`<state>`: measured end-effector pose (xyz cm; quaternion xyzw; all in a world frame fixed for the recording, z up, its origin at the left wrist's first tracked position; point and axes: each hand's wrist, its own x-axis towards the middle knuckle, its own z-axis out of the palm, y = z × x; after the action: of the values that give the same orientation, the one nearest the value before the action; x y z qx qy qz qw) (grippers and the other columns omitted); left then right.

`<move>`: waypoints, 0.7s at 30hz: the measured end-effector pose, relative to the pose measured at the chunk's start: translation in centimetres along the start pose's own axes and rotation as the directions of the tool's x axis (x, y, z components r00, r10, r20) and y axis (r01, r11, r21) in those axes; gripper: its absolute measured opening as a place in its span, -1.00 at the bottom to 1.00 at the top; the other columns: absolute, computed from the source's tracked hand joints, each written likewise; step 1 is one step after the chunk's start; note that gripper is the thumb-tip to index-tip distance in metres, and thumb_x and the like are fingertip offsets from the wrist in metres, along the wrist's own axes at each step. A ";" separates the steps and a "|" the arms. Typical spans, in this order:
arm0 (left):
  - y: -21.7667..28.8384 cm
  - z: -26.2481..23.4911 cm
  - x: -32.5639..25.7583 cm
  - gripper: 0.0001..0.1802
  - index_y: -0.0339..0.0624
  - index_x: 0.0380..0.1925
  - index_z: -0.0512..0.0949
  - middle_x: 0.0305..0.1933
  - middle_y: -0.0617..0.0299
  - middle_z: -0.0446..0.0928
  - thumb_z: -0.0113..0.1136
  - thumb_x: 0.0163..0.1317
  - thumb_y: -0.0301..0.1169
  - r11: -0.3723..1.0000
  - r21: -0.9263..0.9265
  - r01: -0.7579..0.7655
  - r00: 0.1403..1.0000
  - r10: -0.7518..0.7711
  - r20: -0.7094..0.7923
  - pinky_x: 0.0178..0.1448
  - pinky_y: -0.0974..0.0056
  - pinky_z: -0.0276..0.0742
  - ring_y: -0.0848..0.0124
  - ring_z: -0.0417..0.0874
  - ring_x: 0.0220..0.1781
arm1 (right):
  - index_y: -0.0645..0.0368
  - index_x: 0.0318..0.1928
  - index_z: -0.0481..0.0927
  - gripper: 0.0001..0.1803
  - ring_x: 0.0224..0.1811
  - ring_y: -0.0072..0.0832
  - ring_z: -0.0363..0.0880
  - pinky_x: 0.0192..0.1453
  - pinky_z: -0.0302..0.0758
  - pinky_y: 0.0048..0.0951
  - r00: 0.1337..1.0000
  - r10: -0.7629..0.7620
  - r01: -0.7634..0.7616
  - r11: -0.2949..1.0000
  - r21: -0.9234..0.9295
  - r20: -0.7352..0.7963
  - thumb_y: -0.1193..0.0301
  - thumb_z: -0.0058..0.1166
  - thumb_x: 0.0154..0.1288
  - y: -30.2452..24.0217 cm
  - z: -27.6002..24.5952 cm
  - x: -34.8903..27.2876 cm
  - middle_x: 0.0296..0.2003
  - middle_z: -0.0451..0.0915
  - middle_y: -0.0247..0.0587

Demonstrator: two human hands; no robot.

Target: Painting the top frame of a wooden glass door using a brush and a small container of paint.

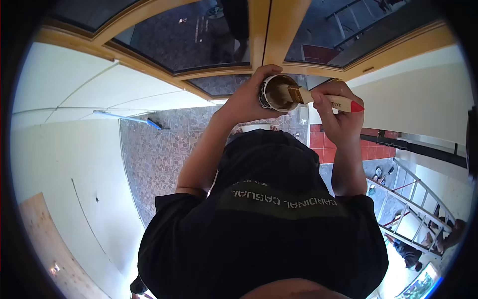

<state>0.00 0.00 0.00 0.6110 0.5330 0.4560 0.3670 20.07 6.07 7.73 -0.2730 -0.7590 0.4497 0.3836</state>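
At upper centre, a brush (304, 96) in the right hand (343, 114) is being dipped, ideally shallowly, into a can (272, 96) in the left hand (248, 102).

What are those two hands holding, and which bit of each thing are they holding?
The left hand grips a paint can around its outer side. The right hand holds a paintbrush by its red-tipped handle.
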 end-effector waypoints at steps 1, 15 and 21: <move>0.0 0.2 -0.2 -0.06 -0.05 0.17 0.22 0.11 0.10 0.43 0.55 -0.28 -0.38 1.000 -0.020 0.014 1.000 -0.014 -0.010 0.21 0.19 0.40 0.22 0.49 0.17 | 0.26 -0.33 0.57 -0.93 -0.40 -0.50 0.58 -0.29 0.46 -0.56 1.000 -0.011 0.012 0.999 -0.031 0.022 0.51 0.17 0.20 -0.3 0.0 0.2 -0.42 0.61 -0.28; -0.4 -0.8 -0.8 -0.05 -0.05 0.15 0.23 0.08 0.12 0.44 0.57 -0.32 -0.38 0.990 0.128 0.055 0.994 -0.043 -0.097 0.16 0.22 0.46 0.23 0.52 0.12 | 0.23 -0.39 0.55 -0.83 -0.46 -0.32 0.59 -0.38 0.47 -0.42 0.973 -0.130 0.156 0.980 -0.125 0.192 0.40 0.23 0.13 1.6 2.9 3.0 -0.47 0.59 -0.21; -1.0 -1.0 -0.4 -0.02 -0.10 0.14 0.24 0.11 0.07 0.42 0.58 -0.37 -0.29 0.993 0.083 0.084 0.994 -0.078 -0.072 0.16 0.13 0.46 0.09 0.50 0.13 | 0.21 -0.41 0.54 -0.81 -0.51 -0.29 0.58 -0.43 0.46 -0.40 0.971 -0.163 0.189 0.971 -0.147 0.176 0.36 0.22 0.15 1.3 3.0 3.6 -0.51 0.57 -0.20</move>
<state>-1.24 -0.26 -0.67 0.5880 0.5887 0.4380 0.3403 15.65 7.99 6.91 -0.1972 -0.8432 0.3712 0.3352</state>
